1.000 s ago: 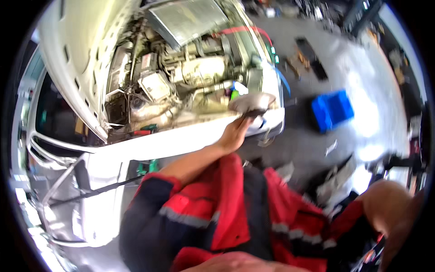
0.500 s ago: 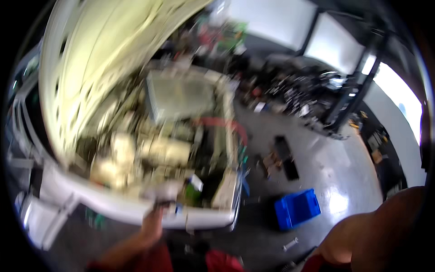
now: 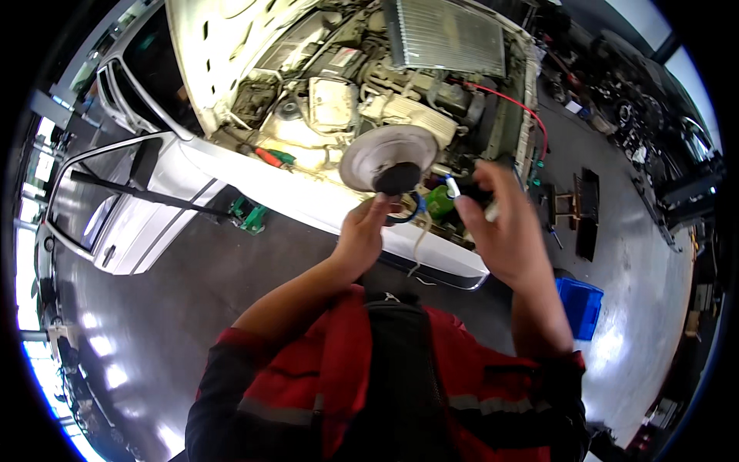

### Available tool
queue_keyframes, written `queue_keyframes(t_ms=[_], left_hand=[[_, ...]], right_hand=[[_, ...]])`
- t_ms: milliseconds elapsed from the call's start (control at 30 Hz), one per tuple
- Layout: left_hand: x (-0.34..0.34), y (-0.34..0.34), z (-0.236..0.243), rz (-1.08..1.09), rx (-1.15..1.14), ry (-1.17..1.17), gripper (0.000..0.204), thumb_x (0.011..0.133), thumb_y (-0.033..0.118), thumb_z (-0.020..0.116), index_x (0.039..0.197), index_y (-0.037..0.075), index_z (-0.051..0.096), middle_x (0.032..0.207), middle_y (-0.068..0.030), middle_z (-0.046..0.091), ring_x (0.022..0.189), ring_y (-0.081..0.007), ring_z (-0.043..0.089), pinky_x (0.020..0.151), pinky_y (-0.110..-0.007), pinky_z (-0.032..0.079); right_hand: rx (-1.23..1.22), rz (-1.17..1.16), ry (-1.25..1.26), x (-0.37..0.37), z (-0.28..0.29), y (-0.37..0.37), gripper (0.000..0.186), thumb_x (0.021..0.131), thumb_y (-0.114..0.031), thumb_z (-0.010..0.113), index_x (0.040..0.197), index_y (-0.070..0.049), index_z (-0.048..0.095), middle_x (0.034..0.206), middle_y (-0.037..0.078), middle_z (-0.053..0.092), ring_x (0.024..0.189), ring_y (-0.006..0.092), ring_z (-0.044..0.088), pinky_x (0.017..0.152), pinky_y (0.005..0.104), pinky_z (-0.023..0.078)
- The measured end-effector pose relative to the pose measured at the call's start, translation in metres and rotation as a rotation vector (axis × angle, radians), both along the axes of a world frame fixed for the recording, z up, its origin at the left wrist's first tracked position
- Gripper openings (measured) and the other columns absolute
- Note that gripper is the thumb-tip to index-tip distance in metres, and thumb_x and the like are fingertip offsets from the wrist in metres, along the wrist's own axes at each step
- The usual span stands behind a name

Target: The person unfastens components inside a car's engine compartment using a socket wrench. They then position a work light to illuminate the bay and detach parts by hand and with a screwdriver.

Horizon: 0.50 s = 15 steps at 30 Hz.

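My left hand (image 3: 363, 235) is closed on a round grey metal dish (image 3: 375, 150) with a black round base, held tilted over the front edge of a white car's engine bay. Beside those fingers show a blue loop (image 3: 416, 206) and a pale dangling cord (image 3: 418, 248); I cannot tell whether the hand holds them. My right hand (image 3: 504, 227), blurred, hovers over the bay's right part with thumb and fingers apart. Near its thumb are a green bottle-like thing (image 3: 439, 202) and a small white piece with a blue end (image 3: 453, 185).
The raised hood (image 3: 223, 46) stands at upper left. A radiator (image 3: 450, 38) lies across the far bay. On the near fender (image 3: 254, 181) rests a red-and-green handled tool (image 3: 271, 156). An open car door (image 3: 115, 231) is left; a blue crate (image 3: 579, 308) sits on the floor right.
My view has swung down and right, and the picture is sharper. My left hand has come up with the dish now in plain sight. My right hand has reached over the bay.
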<state>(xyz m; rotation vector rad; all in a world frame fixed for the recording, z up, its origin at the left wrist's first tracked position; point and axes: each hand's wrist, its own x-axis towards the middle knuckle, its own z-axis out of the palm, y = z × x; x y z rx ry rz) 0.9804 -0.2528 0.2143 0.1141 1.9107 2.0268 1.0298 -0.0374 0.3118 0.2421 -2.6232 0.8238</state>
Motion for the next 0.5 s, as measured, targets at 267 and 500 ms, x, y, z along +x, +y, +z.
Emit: queue_keyframes(t_ms=[267,500], left_hand=[[-0.053,0.000,-0.019,-0.163,-0.064,0.102,0.039,0.103,0.036,0.045,0.100,0.001,0.062,0.067,0.0006,0.049,0.063,-0.0088,0.042,0.058,-0.027,0.035],[-0.147,-0.061,-0.014,-0.828,-0.433,0.628,0.033,0.096,0.023,0.055,0.117,-0.001,0.062,0.118,-0.0211,0.063,0.110,-0.0334,0.061,0.095,-0.037,0.047]], right_hand=[[-1.116,0.284,-0.431,-0.075,-0.108,-0.038,0.049,0.097,-0.041,0.056,0.118,0.003,0.056,0.107,0.007,0.061,0.098,0.0136,0.055,0.088,0.0282,0.044],[-1.117,-0.201,-0.330,-0.124,-0.135,-0.023,0.061,0.093,-0.047,0.061,0.122,0.006,0.055,0.094,0.002,0.057,0.082,0.0112,0.051,0.074,0.0255,0.044]])
